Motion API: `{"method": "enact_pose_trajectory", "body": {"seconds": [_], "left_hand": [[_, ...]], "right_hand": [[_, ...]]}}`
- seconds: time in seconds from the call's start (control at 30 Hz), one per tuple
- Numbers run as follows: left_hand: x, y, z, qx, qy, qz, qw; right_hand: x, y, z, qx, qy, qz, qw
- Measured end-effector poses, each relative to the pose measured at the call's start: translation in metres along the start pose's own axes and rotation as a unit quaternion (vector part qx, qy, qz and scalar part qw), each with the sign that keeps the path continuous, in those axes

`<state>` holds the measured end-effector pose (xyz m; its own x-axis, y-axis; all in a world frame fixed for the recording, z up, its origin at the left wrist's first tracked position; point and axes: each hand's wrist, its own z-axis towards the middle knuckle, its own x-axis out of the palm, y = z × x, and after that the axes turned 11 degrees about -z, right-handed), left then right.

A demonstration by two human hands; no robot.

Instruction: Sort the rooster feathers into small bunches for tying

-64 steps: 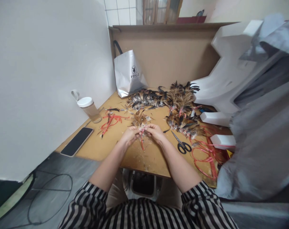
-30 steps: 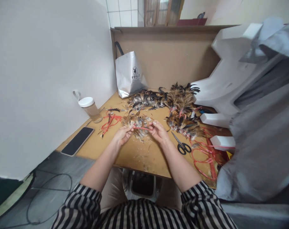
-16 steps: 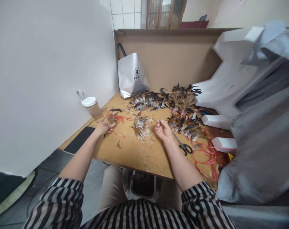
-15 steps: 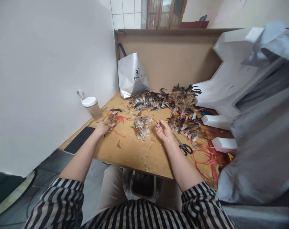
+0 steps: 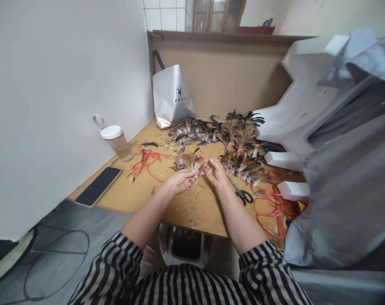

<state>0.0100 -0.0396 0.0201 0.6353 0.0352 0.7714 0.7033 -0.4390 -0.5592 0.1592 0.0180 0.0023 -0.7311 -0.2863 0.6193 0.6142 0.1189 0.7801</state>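
My left hand [image 5: 182,181] is closed at the front middle of the table, its thumb and fingers pinched on a bunch of brown feathers [image 5: 186,160]. That bunch overlaps the small pile behind it, so I cannot tell where one ends. My right hand [image 5: 214,171] is pinched too, its fingertips meeting those of the left; whatever is between them is too small to make out. Beside the right wrist lie black-handled scissors [image 5: 244,195]. Farther right is a heap of dark and brown feathers [image 5: 246,169], with more feathers [image 5: 194,132] behind.
Red plastic string lies at left [image 5: 146,161] and in a tangle at right [image 5: 272,207]. A phone [image 5: 99,186], a lidded cup [image 5: 116,142] and a silver bag [image 5: 171,97] stand along the left side. White foam blocks [image 5: 292,189] and grey cloth [image 5: 345,195] border the right.
My left hand has moved right, from beside the red string to the middle, bringing the feather bunch with it. My right hand stays nearly in place, and both hands' fingertips now meet.
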Motion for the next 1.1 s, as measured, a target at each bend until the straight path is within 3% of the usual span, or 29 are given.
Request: {"method": "enact_pose_trajectory", "body": {"seconds": [0.2,0.4,0.53,0.6,0.67,0.77,0.83,0.9,1.1], "left_hand": [[-0.004,0.003,0.011,-0.01,0.016,-0.001,1.0],[-0.012,0.0,0.025,0.053,-0.011,0.026,0.998],[-0.019,-0.005,0.031,0.103,-0.013,0.083,0.991],[-0.023,-0.006,0.033,0.122,-0.025,0.105,0.987],[-0.027,-0.007,0.033,0.132,-0.037,0.118,0.983],[-0.031,-0.007,0.032,0.133,-0.04,0.134,0.981],[-0.031,-0.007,0.03,0.137,-0.035,0.147,0.979],[-0.03,-0.007,0.028,0.144,-0.03,0.163,0.976],[-0.029,-0.006,0.024,0.125,-0.033,0.192,0.973]], "right_hand": [[-0.006,-0.001,0.004,-0.005,-0.021,0.0,1.0],[-0.011,0.004,0.004,0.01,-0.025,-0.016,1.0],[-0.012,0.007,0.005,0.016,-0.006,-0.129,0.991],[-0.01,0.007,0.003,0.016,-0.017,-0.255,0.967],[-0.009,0.006,0.001,0.014,-0.016,-0.399,0.917],[-0.008,0.005,-0.003,0.023,0.048,-0.544,0.837],[-0.008,0.005,-0.005,0.022,0.083,-0.579,0.811],[-0.008,0.007,-0.005,0.002,0.081,-0.586,0.807],[-0.004,0.003,-0.002,-0.057,0.02,-0.547,0.835]]}}
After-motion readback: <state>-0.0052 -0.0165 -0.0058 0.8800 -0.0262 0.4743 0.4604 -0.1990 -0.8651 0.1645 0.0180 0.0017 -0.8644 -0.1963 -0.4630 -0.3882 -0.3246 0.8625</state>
